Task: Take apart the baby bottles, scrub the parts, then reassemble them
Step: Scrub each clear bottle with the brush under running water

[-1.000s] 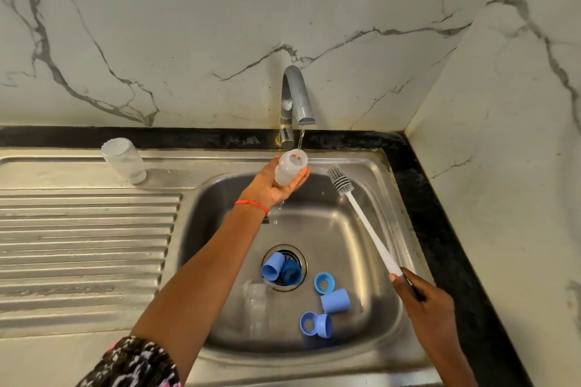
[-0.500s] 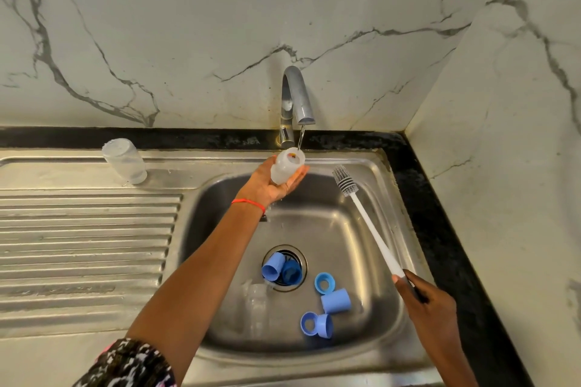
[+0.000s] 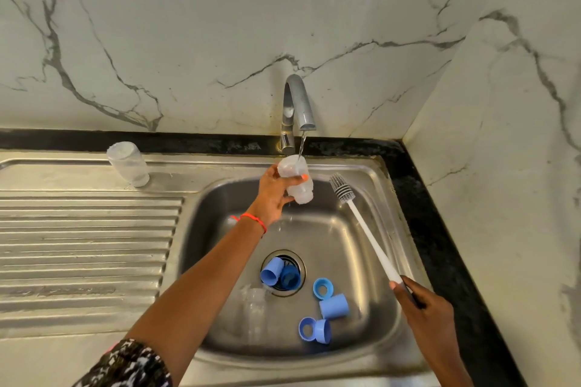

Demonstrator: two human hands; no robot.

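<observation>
My left hand (image 3: 273, 195) grips a clear bottle body (image 3: 297, 181) under the running tap (image 3: 298, 104), its open mouth turned up into the stream. My right hand (image 3: 424, 308) holds the white handle of a bottle brush (image 3: 364, 226), whose grey bristle head points up beside the bottle without touching it. In the sink basin (image 3: 345, 229) lie several blue caps and rings (image 3: 334, 306), two of them over the drain (image 3: 281, 275). A second clear bottle (image 3: 254, 311) lies on the basin floor near them.
Another clear bottle (image 3: 129, 163) stands upside down at the back of the ribbed steel drainboard (image 3: 78, 245). Marble walls close in the back and the right. A black counter strip (image 3: 446, 245) borders the sink on the right.
My left hand has tipped the bottle more upright and lifted it closer to the spout. The brush has shifted slightly right and down.
</observation>
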